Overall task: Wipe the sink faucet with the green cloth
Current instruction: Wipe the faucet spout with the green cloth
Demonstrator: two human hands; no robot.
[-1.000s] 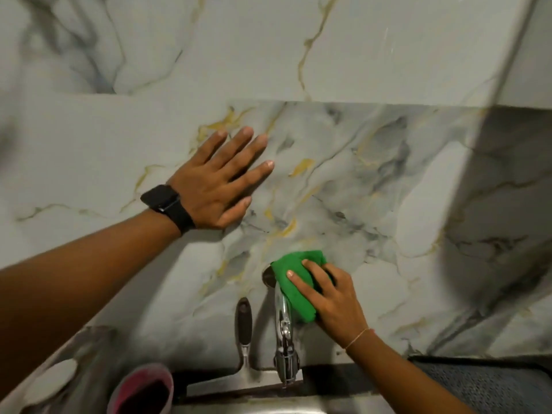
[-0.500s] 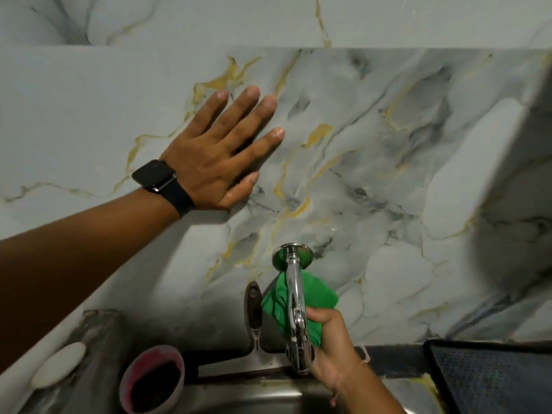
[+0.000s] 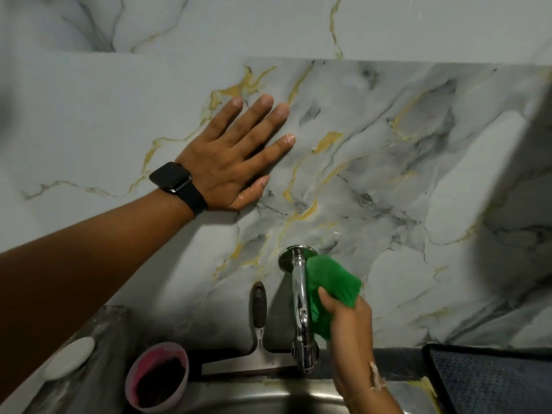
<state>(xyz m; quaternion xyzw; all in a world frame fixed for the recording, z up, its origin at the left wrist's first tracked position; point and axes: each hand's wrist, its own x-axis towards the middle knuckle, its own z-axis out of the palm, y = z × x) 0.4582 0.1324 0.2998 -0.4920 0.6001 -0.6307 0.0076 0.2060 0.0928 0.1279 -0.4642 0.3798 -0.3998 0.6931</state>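
A chrome faucet [image 3: 300, 306] comes out of the marble wall above a steel sink [image 3: 301, 397]. My right hand [image 3: 348, 327] grips the green cloth [image 3: 331, 282] and presses it against the right side of the faucet pipe, just below the wall flange. My left hand [image 3: 236, 156] lies flat on the wall up and to the left of the faucet, fingers spread, holding nothing. A black watch sits on that wrist.
A squeegee [image 3: 258, 333] stands against the wall left of the faucet. A pink cup [image 3: 156, 376] with dark contents sits at the sink's left edge. A white oval object [image 3: 70, 357] lies at far left. A dark mat [image 3: 490, 380] covers the counter at right.
The cloth and my right hand moved from the left and underside of the pipe to its right side, near the wall flange. My left hand stays flat on the wall.
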